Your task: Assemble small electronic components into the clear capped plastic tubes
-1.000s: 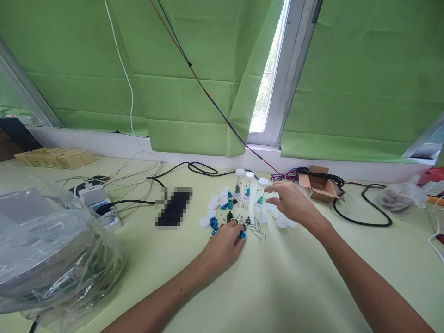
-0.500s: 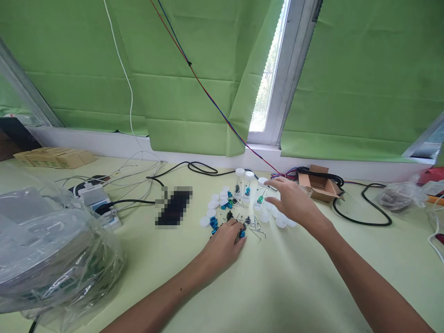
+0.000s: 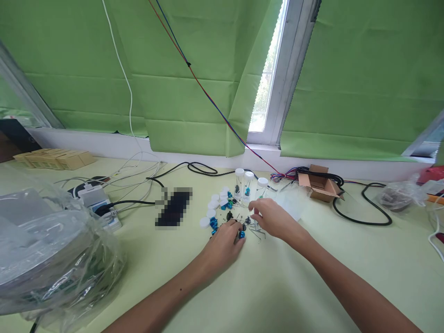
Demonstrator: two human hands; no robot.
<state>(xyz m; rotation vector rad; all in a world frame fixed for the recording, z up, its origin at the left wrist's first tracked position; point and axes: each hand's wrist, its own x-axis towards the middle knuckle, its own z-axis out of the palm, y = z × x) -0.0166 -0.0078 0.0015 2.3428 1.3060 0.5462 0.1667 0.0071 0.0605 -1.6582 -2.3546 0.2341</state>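
Observation:
My left hand (image 3: 225, 237) lies on the table at the near side of a pile of small parts, thumb and fingers apart. A small blue metal part (image 3: 242, 234) sits between its thumb and index finger; its other fingertips are hidden. Over the pile's right side hangs my right hand (image 3: 272, 216), fingers bent down and apart from the thumb, nothing visible between them. Just below its fingertips are a dark small part (image 3: 248, 220) and several thin L-shaped hex keys (image 3: 255, 235). Clear vials with white caps (image 3: 262, 182) stand behind, each with small parts inside.
White caps (image 3: 204, 222) line the pile's left edge. A pixelated dark object (image 3: 174, 206) lies farther left, near a power strip (image 3: 99, 203). A plastic-wrapped bundle (image 3: 52, 259) fills the near left. An open cardboard box (image 3: 321, 189) and black cables (image 3: 360, 217) are at the right.
My right hand has come left and nearer, from beside the capped vials to above the hex keys, its fingers bending downward. My left hand has stayed in place.

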